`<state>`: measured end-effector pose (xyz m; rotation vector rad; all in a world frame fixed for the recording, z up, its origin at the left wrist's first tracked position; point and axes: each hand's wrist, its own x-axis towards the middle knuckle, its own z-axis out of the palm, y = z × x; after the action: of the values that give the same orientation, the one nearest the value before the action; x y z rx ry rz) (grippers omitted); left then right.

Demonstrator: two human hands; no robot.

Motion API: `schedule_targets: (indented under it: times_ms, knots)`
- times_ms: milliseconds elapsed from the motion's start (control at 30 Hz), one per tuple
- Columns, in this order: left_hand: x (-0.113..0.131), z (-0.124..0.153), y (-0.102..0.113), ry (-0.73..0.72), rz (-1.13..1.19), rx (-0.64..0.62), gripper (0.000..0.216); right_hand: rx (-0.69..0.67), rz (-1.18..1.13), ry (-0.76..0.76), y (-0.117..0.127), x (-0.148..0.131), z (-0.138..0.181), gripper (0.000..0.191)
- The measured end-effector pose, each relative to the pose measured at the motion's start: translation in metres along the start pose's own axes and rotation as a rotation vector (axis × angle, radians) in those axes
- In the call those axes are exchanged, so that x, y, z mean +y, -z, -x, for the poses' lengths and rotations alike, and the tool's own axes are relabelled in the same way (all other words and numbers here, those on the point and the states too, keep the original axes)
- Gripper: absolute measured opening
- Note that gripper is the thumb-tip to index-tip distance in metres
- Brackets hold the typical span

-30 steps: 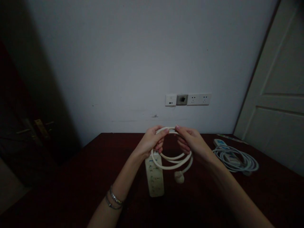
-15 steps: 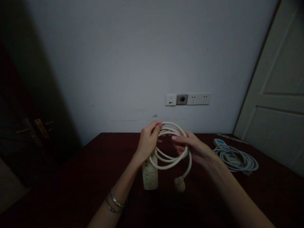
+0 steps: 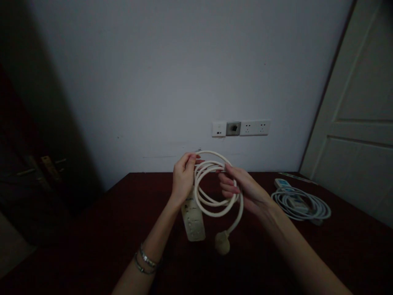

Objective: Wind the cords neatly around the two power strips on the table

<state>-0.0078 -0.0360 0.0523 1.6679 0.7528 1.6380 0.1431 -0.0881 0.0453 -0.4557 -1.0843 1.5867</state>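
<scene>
A white power cord (image 3: 211, 214) hangs in several loops between my two hands above the dark red table. My left hand (image 3: 183, 176) is closed on the upper left of the loops, thumb on top. On the right side of the coil, my right hand (image 3: 238, 186) grips the cord between thumb and fingers. Below my left hand dangles the cord's power strip (image 3: 194, 221), tilted, its upper end partly hidden by that hand and the loops. The plug (image 3: 222, 242) hangs at the cord's free end, under the coil.
To the right on the table (image 3: 123, 221) lies a second power strip (image 3: 282, 184) with its pale cord (image 3: 319, 203) coiled over it. Wall sockets (image 3: 254, 128) sit above the table's back edge. A white door (image 3: 356, 164) stands at the right.
My left hand has shifted slightly left and up with the cord. The loops have moved left and the plug has swung left and a little down. The power strip is more tilted.
</scene>
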Motion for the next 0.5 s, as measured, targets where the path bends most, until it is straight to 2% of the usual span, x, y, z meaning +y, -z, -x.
schedule_targets:
  times_ms: [100, 267, 500]
  knots:
    - [0.001, -0.003, 0.005, 0.066, 0.037, -0.046, 0.027, 0.033, -0.063, -0.006, 0.003, -0.011, 0.002, 0.034]
    - [0.006, -0.002, 0.007, 0.220, 0.050, -0.289, 0.030, 0.218, -0.027, 0.145, 0.014, -0.025, 0.005, 0.029]
    - [0.014, 0.006, 0.003, 0.148, -0.003, -0.336, 0.039, 0.207, 0.011, 0.116, 0.007, -0.026, 0.011, 0.027]
